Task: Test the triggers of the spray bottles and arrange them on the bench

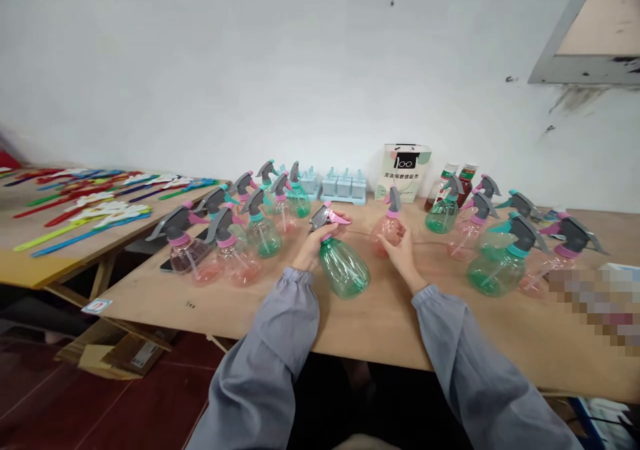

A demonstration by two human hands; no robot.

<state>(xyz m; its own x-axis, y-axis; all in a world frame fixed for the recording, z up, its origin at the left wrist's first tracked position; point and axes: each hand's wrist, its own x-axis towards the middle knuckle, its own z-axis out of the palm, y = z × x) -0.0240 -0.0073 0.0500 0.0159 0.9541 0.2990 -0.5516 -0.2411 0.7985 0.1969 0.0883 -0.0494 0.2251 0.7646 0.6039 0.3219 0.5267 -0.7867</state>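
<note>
My left hand (311, 247) is wrapped round the neck of a green spray bottle (346, 270) with a grey and pink trigger head, which it holds tilted over the table. My right hand (404, 253) has its thumb and fingers on the body of a pink spray bottle (384, 227), which stands roughly upright with a grey and pink head. Close by on the left, several pink and green spray bottles stand in a group, among them a pink bottle (239, 263) and a green bottle (265, 237). More stand on the right, such as a large green bottle (493, 270).
Along the wall are a paper bag (403, 173), light blue popsicle moulds (344, 187) and red bottles with white labels (466, 185). A dark phone (186, 258) lies behind the left bottles. Colourful plastic sticks (95, 220) cover another table at left.
</note>
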